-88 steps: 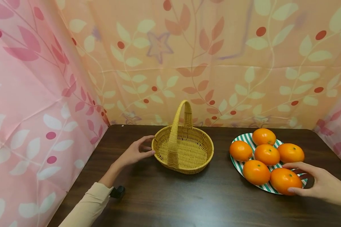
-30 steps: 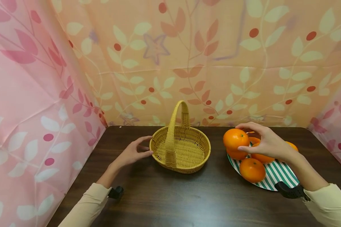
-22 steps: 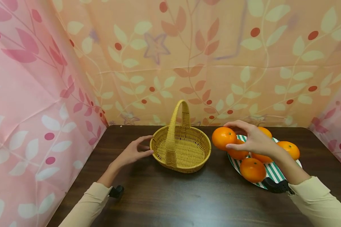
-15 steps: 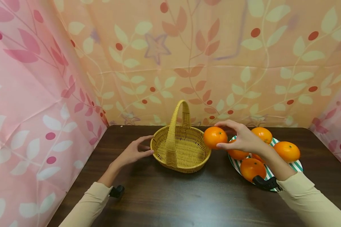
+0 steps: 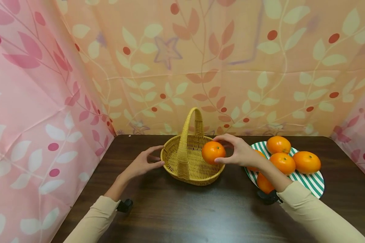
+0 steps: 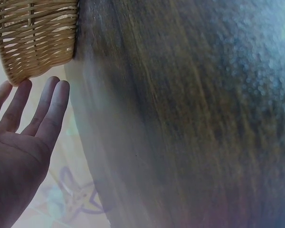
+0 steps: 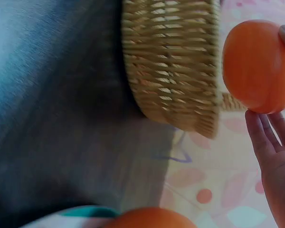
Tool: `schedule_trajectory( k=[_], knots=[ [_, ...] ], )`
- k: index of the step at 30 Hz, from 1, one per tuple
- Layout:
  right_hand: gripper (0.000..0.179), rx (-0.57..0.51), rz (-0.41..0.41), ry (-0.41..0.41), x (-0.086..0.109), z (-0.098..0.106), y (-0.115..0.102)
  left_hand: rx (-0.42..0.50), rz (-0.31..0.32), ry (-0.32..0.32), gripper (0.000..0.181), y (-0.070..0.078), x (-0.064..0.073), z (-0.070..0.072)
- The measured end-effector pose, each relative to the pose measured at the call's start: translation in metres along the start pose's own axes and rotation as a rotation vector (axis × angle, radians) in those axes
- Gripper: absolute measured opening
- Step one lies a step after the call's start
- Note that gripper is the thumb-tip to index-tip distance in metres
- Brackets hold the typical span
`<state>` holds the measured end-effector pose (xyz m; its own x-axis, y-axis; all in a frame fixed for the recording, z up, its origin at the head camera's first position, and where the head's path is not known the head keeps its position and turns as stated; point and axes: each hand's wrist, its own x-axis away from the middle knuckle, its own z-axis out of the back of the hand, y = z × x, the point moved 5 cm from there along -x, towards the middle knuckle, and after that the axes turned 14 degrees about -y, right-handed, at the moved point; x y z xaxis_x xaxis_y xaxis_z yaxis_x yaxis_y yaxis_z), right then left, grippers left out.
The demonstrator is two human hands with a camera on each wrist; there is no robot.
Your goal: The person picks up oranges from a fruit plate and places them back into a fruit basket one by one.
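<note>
An orange (image 5: 213,152) is held between the thumb and fingers of my right hand (image 5: 237,152), over the right side of a yellow wicker basket (image 5: 197,182). The right wrist view shows the same orange (image 7: 256,66) above the rim of the basket (image 7: 173,61). My left hand (image 5: 143,162) has its fingertips at the basket's left side, thumb and fingers spread. In the left wrist view its fingers (image 6: 57,111) are extended and one fingertip meets the weave. Inside the basket only the bare woven bottom shows, partly hidden by the held orange.
To the right, a green-and-white striped plate (image 5: 311,186) bears several oranges (image 5: 307,162), some partly covered by my right forearm. The basket's tall handle (image 5: 184,148) arches over its middle. Patterned cloth (image 5: 139,84) hangs behind and left of the dark wooden table (image 5: 182,216).
My right hand has lifted an orange from the plate's near right side and carried it left, across the other oranges, to above the basket. The left hand has stayed at the basket.
</note>
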<state>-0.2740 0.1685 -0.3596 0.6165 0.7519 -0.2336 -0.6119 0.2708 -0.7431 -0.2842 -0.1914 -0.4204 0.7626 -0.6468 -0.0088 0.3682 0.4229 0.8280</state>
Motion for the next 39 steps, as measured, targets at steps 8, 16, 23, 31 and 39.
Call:
schedule_trajectory(
  k=[8,16,23,31,39],
  knots=[
    [0.063,0.015,-0.002,-0.039,-0.008,-0.022,0.005,0.006,0.004,0.000,0.067,-0.001,0.000,0.000],
    [0.063,0.096,0.002,-0.064,-0.012,-0.033,0.007,0.000,0.005,-0.002,0.067,-0.002,0.000,-0.001],
    [0.063,0.190,-0.010,-0.108,-0.017,-0.042,0.011,0.004,0.005,-0.004,0.067,-0.003,0.000,-0.003],
    [0.062,0.205,-0.020,-0.132,-0.017,-0.042,0.011,0.012,0.013,-0.005,0.067,-0.005,-0.001,-0.002],
    [0.044,0.125,0.047,-0.037,-0.009,-0.025,0.002,0.018,0.010,-0.006,0.067,-0.003,0.000,0.000]
  ],
)
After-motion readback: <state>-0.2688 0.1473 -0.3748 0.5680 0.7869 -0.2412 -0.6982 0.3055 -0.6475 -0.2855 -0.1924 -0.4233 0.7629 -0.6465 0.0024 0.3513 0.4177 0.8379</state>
